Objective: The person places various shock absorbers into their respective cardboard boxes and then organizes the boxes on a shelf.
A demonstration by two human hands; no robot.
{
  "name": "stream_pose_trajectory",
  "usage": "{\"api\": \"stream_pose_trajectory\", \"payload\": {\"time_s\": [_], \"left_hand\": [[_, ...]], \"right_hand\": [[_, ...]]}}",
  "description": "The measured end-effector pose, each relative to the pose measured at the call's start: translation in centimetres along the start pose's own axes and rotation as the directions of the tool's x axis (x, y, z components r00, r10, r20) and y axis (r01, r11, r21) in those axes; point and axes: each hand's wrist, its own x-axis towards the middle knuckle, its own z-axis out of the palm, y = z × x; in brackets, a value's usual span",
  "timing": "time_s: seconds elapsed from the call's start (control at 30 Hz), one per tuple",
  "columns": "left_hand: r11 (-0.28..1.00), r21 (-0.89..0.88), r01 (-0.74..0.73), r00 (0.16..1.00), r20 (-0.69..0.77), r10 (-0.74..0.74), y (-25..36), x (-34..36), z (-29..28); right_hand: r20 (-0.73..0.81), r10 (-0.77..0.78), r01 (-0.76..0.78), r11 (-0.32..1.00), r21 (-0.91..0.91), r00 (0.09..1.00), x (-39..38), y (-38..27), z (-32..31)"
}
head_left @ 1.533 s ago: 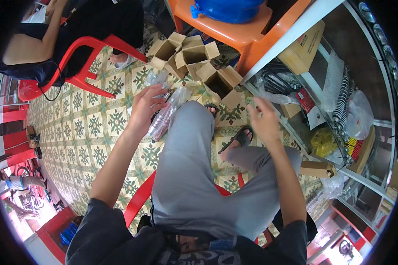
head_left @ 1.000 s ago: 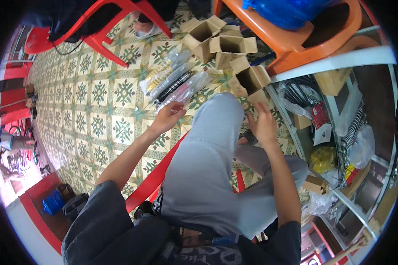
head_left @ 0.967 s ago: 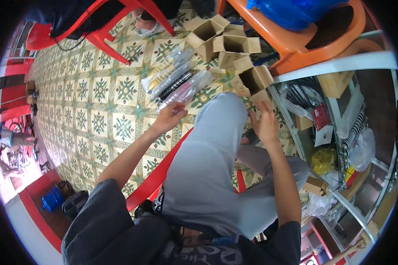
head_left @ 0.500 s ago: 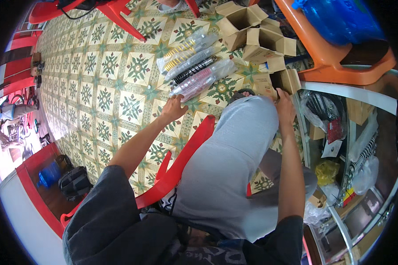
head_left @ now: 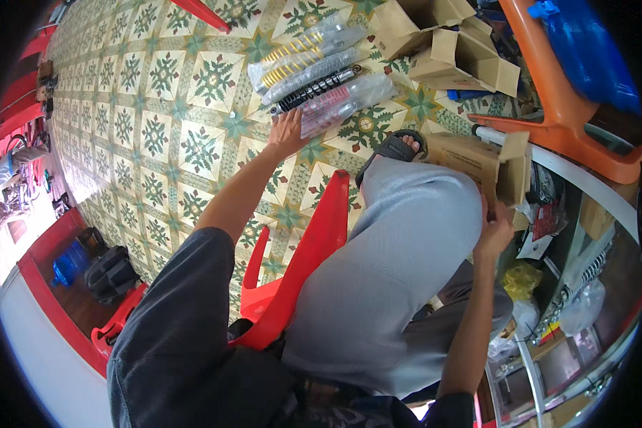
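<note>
My left hand [head_left: 287, 133] reaches out with fingers extended at the near end of a row of shock absorbers on the tiled floor. Its fingertips touch or hover over the end of a pinkish shock absorber [head_left: 332, 107] in clear plastic. Beside that one lie a black-coiled shock absorber [head_left: 317, 89], a whitish wrapped one [head_left: 314, 73] and yellow-coiled shock absorbers [head_left: 292, 53] in plastic. Beyond my right knee, my right hand [head_left: 493, 232] grips the lower part of an open cardboard box [head_left: 467, 158], tilted on its side. My knee partly hides that box.
Open cardboard boxes [head_left: 453, 60] stand at the far right beside an orange plastic chair [head_left: 578, 118]. A red plastic chair [head_left: 299, 264] is close on my left. Along the right, a metal-framed case [head_left: 592, 203] holds bagged parts. A black bag [head_left: 112, 274] sits far left.
My right hand has drawn the cardboard box nearer and to the right. My left hand has moved up against the row's near end. The whole view has shifted.
</note>
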Motion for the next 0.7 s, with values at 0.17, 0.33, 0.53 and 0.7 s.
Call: {"api": "stream_pose_trajectory", "payload": {"time_s": [0.17,0.33,0.53,0.7], "left_hand": [[0.999,-0.043,-0.009,1.0,-0.02,0.008,1.8,2.1,1.6],[0.996,0.078,0.047,0.997,-0.066,-0.042,3.4,3.2,2.4],[0.978,0.19,0.091,0.994,0.039,-0.1,4.9,4.1,1.9],[0.971,0.17,0.168,0.985,0.01,-0.172,4.5,4.5,4.4]], "right_hand": [[-0.076,-0.069,0.078,0.989,0.125,0.995,-3.5,1.7,-1.2],[0.012,0.027,-0.029,0.964,0.266,1.0,-5.7,0.4,-1.7],[0.031,0.013,-0.023,0.933,0.36,0.999,-7.2,1.9,-0.6],[-0.045,-0.033,0.049,0.913,0.405,0.998,-8.1,3.9,0.9]]}}
